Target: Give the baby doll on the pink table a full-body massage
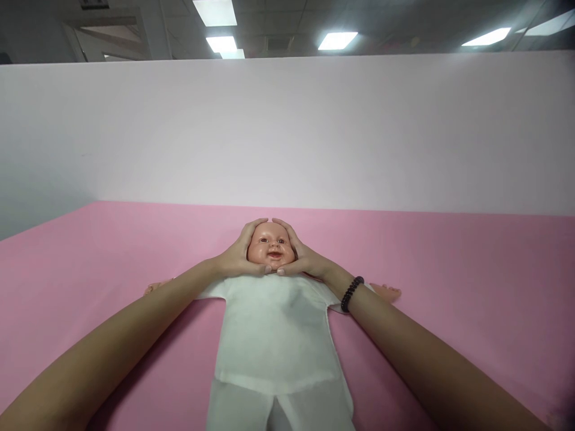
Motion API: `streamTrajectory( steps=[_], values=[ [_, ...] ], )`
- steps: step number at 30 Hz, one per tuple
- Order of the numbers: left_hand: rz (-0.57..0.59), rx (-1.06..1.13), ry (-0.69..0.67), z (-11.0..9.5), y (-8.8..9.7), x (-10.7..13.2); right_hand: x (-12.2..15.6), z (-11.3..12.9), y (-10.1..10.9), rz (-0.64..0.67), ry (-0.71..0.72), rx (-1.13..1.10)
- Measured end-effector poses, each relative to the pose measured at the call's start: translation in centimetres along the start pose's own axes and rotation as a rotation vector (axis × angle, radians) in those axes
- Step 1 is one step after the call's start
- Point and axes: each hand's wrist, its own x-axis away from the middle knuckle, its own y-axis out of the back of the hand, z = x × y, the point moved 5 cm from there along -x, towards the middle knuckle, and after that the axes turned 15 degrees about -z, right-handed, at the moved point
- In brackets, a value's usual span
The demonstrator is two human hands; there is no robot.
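Note:
A baby doll (274, 335) in a white shirt and white trousers lies on its back on a pink surface (471, 287), head away from me. My left hand (238, 254) cups the left side of the doll's head (271, 246), fingers curled over the top. On the other side my right hand (300, 254) wraps the head the same way, thumbs meeting under the chin. A dark bead bracelet (351, 293) circles my right wrist. The doll's arms stretch out sideways beneath my forearms.
A pale pink-white wall panel (287, 131) stands upright behind the pink surface. Above it are ceiling tiles with lit light panels (336, 41). The pink surface spreads wide to both sides of the doll.

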Motion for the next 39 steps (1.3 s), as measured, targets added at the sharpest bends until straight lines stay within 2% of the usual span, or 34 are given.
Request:
streamTrajectory(
  steps=[8,13,17,31,39],
  values=[
    [0.050,0.040,-0.001,-0.2,0.1,-0.1,1.0,0.8,-0.6,-0.044,-0.077,-0.024],
    [-0.030,-0.013,-0.031,-0.1,0.0,-0.1,0.1,0.0,-0.1,0.001,0.004,0.007],
    [-0.066,-0.020,0.031,0.0,-0.1,0.0,-0.6,-0.6,0.2,0.009,0.025,0.017],
    [0.005,0.004,0.021,-0.1,0.1,-0.1,0.2,0.1,-0.2,-0.018,-0.051,-0.059],
    [0.000,-0.013,-0.033,0.1,0.1,0.0,0.1,-0.1,-0.1,0.020,-0.011,-0.003]
  ],
)
